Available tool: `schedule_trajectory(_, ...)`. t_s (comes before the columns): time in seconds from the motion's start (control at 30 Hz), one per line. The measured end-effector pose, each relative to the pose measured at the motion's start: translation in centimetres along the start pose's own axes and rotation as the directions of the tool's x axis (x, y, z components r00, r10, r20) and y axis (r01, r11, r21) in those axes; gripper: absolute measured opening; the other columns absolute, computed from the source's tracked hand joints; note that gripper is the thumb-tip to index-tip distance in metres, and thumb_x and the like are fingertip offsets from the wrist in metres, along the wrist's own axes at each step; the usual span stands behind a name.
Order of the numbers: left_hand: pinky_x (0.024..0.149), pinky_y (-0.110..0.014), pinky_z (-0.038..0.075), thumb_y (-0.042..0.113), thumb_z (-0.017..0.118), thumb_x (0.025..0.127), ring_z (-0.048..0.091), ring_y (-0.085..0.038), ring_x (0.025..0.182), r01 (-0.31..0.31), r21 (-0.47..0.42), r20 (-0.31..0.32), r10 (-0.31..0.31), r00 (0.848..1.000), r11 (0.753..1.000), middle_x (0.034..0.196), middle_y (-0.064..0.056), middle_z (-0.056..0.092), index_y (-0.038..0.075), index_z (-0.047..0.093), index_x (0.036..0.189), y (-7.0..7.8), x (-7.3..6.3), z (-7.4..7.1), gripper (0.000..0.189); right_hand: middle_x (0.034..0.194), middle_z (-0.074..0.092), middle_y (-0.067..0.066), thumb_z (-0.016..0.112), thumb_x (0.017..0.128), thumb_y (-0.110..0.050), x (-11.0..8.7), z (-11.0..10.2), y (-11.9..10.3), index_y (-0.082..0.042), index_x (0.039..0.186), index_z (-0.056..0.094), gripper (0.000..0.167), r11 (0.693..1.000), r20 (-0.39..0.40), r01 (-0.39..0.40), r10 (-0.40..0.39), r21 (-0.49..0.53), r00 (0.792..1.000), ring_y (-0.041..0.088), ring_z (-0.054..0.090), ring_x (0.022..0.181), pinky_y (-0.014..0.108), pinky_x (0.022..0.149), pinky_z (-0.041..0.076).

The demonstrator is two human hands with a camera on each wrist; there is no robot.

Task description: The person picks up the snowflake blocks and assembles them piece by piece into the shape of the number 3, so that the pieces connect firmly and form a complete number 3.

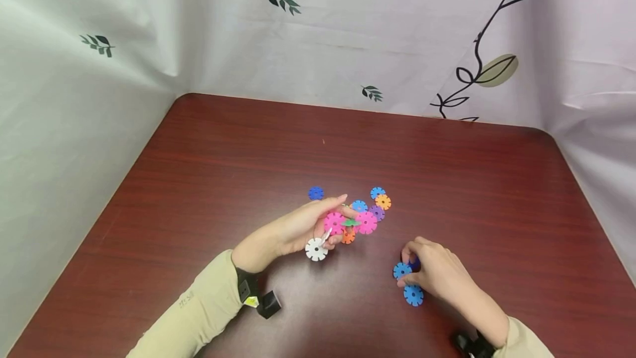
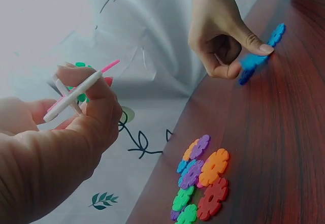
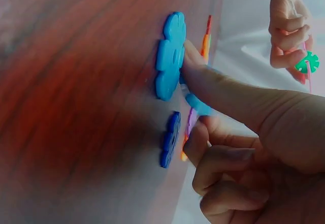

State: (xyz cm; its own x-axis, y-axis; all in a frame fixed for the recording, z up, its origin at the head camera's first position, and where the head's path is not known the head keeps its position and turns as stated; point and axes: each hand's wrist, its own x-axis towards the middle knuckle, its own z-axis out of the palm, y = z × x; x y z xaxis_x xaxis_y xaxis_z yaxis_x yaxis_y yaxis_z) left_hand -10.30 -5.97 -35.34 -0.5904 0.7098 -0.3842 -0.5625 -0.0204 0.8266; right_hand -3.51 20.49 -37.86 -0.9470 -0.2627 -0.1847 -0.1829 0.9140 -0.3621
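The dark red table [image 1: 447, 181] fills the lower two thirds of the head view, closed in by pale curtains [image 1: 318, 43] printed with leaves. At the middle of the frame the left hand [image 1: 303, 228] has its fingers curled round a cluster of joined discs [image 1: 348, 223]: two pink ones with a green and an orange piece between them, and a white disc [image 1: 316, 249] hanging at the cluster's lower left, just under the fingers; the left wrist view shows the white and pink pieces edge-on, pinched between thumb and fingers. Just beyond this hand, toward the upper right, loose discs [image 1: 379, 203] in blue, orange and purple lie flat on the table, and one dark blue disc [image 1: 316, 193] lies apart to their left. Lower right of centre, the right hand [image 1: 437, 272] bends down over the table, thumb and forefinger pinching a blue disc [image 1: 401, 270] at the hand's left edge, with a darker blue piece tucked under the fingers. Another blue disc [image 1: 413, 295] lies flat just below it, beside the thumb.
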Motion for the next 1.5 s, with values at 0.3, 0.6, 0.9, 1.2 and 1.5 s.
schedule_trajectory(0.3,0.051,-0.02,0.039,0.038,0.045,0.097,0.043,-0.011,0.055,-0.007,-0.011,-0.018,0.006,1.0,1.0,0.069,-0.002,0.047,0.0,0.055,0.118,0.1,-0.1,0.0,0.045,0.048,0.024,-0.018,0.084,0.065,-0.025,-0.1,0.3,0.4,-0.021,0.05,0.038,0.049,0.991,-0.06,0.133,-0.132,0.016,0.989,-0.003,0.025,0.049,0.016,0.046,0.023)
schedule_trajectory(0.6,0.052,-0.018,0.038,0.025,0.045,0.097,0.045,-0.01,0.055,-0.036,-0.053,0.018,0.037,0.999,0.998,0.071,-0.002,0.049,-0.003,0.053,0.118,0.1,0.0,-0.1,0.036,0.047,0.041,-0.02,0.079,0.073,-0.02,-0.4,-0.1,0.1,-0.022,0.051,0.054,0.033,0.977,-0.031,0.208,-0.207,0.043,0.978,-0.008,0.036,0.047,0.015,0.042,0.034)
schedule_trajectory(0.9,0.05,-0.016,0.041,0.033,0.05,0.096,0.046,-0.008,0.053,0.019,-0.005,-0.055,-0.019,0.998,1.0,0.075,-0.004,0.055,0.001,0.052,0.128,0.3,0.1,-0.2,0.045,0.048,0.036,-0.018,0.076,0.077,-0.015,-0.4,-0.4,0.2,-0.021,0.052,0.048,0.038,0.976,-0.001,0.21,-0.21,0.06,0.978,-0.006,0.03,0.049,0.015,0.043,0.029)
schedule_trajectory(1.2,0.052,-0.018,0.044,0.039,0.051,0.095,0.05,-0.008,0.052,0.021,0.07,-0.069,-0.017,0.998,0.997,0.072,-0.005,0.058,0.003,0.058,0.124,0.3,-0.1,0.1,0.046,0.052,0.034,-0.017,0.07,0.082,-0.007,-1.0,-0.1,-0.5,-0.021,0.065,0.053,0.027,0.961,-0.102,0.259,-0.25,0.092,0.963,-0.007,0.026,0.047,0.013,0.042,0.026)
schedule_trajectory(1.5,0.056,-0.02,0.048,0.036,0.047,0.098,0.054,-0.01,0.057,-0.029,0.096,-0.049,0.034,0.998,0.995,0.085,-0.011,0.061,0.003,0.057,0.119,0.0,0.2,0.4,0.041,0.058,0.053,-0.015,0.066,0.088,-0.018,-0.1,0.4,-3.1,-0.014,0.096,0.069,0.009,0.829,-0.628,0.55,-0.376,0.1,0.681,-0.01,0.023,0.045,0.003,0.042,0.022)
